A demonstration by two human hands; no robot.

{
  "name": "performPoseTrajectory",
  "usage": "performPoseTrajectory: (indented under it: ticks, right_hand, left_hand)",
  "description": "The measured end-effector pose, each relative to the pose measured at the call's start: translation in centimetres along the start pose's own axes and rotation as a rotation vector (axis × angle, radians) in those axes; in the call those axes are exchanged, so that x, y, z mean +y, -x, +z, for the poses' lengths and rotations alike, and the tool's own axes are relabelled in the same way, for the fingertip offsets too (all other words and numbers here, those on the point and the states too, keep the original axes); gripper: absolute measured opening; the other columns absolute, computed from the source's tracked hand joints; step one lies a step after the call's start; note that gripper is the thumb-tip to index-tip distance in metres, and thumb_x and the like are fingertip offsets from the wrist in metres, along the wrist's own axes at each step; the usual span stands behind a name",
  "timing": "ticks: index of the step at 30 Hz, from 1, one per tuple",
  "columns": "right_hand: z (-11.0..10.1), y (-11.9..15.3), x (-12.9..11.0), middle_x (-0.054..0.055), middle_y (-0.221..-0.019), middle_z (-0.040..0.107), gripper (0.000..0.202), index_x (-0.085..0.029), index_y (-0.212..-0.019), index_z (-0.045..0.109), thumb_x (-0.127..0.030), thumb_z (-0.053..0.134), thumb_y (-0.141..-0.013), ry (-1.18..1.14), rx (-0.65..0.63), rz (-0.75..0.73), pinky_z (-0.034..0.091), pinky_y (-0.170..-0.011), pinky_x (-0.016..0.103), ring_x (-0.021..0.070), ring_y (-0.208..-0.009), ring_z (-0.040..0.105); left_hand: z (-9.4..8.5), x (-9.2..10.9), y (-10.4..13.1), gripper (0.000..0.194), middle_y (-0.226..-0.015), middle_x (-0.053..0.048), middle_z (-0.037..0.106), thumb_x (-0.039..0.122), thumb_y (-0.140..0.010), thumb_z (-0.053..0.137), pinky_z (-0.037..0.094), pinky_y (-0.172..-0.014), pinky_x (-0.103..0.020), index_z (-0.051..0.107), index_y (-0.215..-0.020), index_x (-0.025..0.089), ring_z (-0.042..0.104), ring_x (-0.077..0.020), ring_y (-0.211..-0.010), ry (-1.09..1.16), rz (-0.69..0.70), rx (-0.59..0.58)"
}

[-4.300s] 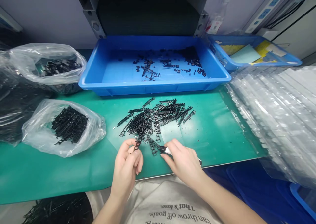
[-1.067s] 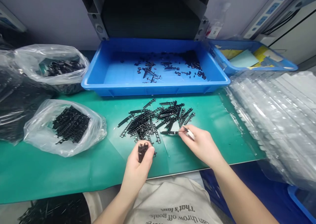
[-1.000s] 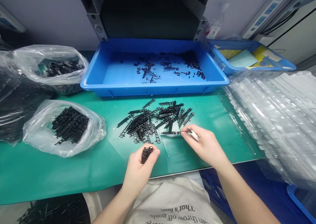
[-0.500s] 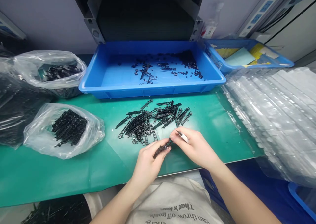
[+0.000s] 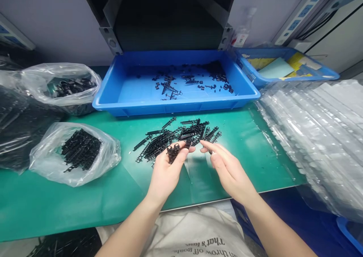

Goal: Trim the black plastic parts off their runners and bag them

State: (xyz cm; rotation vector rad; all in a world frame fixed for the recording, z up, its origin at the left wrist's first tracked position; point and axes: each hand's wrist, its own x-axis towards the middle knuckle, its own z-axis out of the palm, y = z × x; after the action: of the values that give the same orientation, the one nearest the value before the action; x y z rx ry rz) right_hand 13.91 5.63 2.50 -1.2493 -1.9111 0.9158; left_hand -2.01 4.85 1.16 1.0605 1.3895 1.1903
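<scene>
Several black plastic strips [image 5: 173, 152] are gripped between the thumb and fingers of my left hand [image 5: 167, 170], just in front of a loose pile of similar strips [image 5: 161, 141] on the green table. My right hand [image 5: 227, 166] is a little to the right, its thumb and fingers closed around a small tool [image 5: 210, 151]; only the dark tip of the tool shows. The two hands are apart.
A blue tray [image 5: 176, 107] with small black parts lies behind the pile. Two plastic bags [image 5: 110, 155] of black parts stand at the left. Stacked clear plastic trays [image 5: 320, 124] are at the right, below a blue basket [image 5: 297, 77].
My hands have moved apart and slightly away from my body. My left hand has turned, and the strips in it now point upward. The white tool in my right hand is now mostly hidden.
</scene>
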Motion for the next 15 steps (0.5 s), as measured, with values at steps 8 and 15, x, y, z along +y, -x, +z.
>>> performPoseTrajectory:
  ticks: [8,15]
  right_hand:
    - [-0.15,0.62,-0.51,0.007,-0.105,0.06,0.032,-0.019,-0.121,0.05,-0.019,0.037,-0.092,0.123,0.036,-0.138,0.047,-0.081,0.029,0.0172,-0.096,0.056]
    - [0.24,0.89,0.0,0.007,-0.101,0.062,0.029,-0.018,-0.116,0.054,-0.018,0.039,-0.091,0.131,0.031,-0.13,0.049,-0.077,0.029,0.0176,-0.091,0.058]
  left_hand:
    - [0.27,0.38,0.2,0.023,-0.084,-0.007,0.071,0.033,-0.079,0.057,0.045,-0.086,-0.031,0.063,-0.091,0.014,0.063,-0.0192,-0.088,0.013,0.04,-0.022]
    - [0.27,0.06,0.12,0.02,-0.079,-0.006,0.069,0.032,-0.081,0.053,0.049,-0.076,-0.03,0.059,-0.088,0.014,0.064,-0.0185,-0.076,-0.088,-0.033,-0.1]
